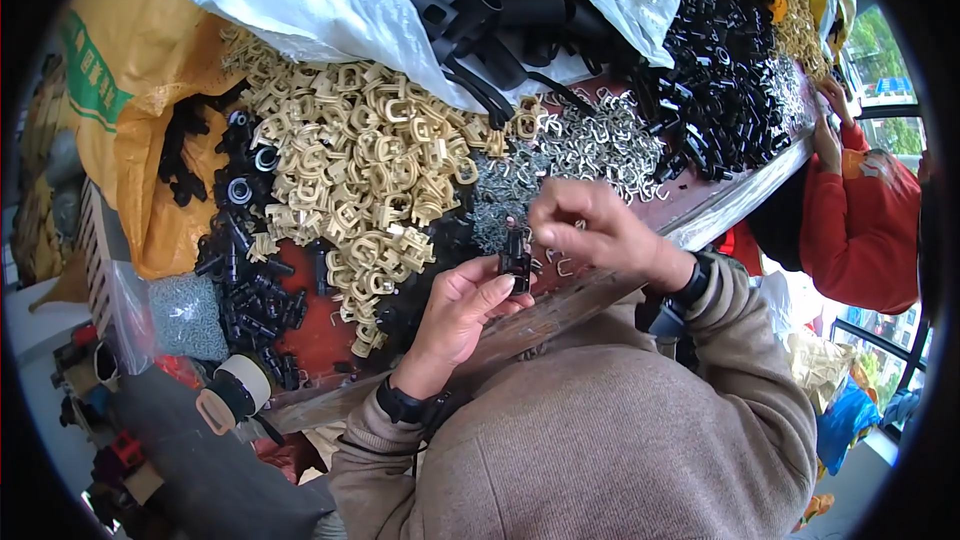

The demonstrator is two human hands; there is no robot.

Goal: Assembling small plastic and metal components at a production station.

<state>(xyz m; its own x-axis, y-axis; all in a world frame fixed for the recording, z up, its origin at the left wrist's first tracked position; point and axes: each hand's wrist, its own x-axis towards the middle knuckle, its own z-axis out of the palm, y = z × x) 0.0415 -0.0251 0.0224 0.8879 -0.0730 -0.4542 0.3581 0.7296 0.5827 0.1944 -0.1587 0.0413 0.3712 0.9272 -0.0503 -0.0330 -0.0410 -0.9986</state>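
Between the thumb and fingers of my left hand (pixel 463 308) is a small black plastic part (pixel 515 262), held upright near the table's front edge. A small pale or coppery tip shows at the top of that part. Just to its right, my right hand (pixel 597 230) is closed, its thumb and forefinger drawn together. Whether a tiny piece sits in that pinch is hidden. Beyond both hands lie a pile of small grey screws (pixel 497 202) and a heap of bent silvery metal clips (pixel 605 140). Cream-coloured plastic pieces (pixel 370 160) form a large heap to the left.
Black plastic parts (pixel 715 80) are heaped at the back right, more (pixel 262 305) at the left. White sacking (pixel 310 0) with black tubes (pixel 490 15) and a yellow sack (pixel 130 70) border the table. A tape roll (pixel 240 385) is at front left. A person in red (pixel 870 230) works at right.
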